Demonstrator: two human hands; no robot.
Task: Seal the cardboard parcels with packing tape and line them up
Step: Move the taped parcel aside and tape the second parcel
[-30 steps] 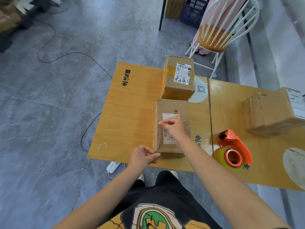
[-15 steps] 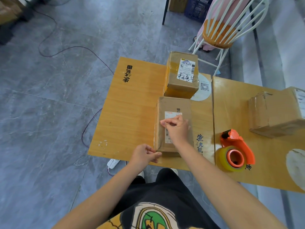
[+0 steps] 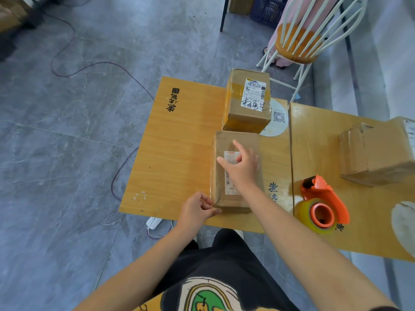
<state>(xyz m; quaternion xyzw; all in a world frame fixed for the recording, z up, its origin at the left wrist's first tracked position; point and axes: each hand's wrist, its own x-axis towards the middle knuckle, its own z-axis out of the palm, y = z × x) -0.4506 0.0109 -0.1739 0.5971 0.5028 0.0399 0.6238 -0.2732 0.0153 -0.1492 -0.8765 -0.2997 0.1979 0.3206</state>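
Observation:
A flat cardboard parcel (image 3: 226, 142) with a white label lies near the front edge of the left wooden table (image 3: 179, 158). My right hand (image 3: 243, 167) rests on its top with index finger and thumb stretched out, over the label. My left hand (image 3: 197, 209) pinches the parcel's near left corner, where clear tape seems to run. A taller taped parcel (image 3: 247, 102) stands right behind it. A third parcel (image 3: 377, 153) sits on the right table. The orange tape dispenser (image 3: 321, 205) lies on the right table, untouched.
A white chair (image 3: 301, 41) stands behind the tables. A cable (image 3: 121, 171) and a power strip (image 3: 153, 222) lie on the grey floor to the left. A white round sticker (image 3: 277, 122) marks the left table; a blue crate (image 3: 267, 7) sits far back.
My right hand has spread its fingers and slid forward across the parcel top. My left hand has moved in from the table edge to the parcel's near left corner.

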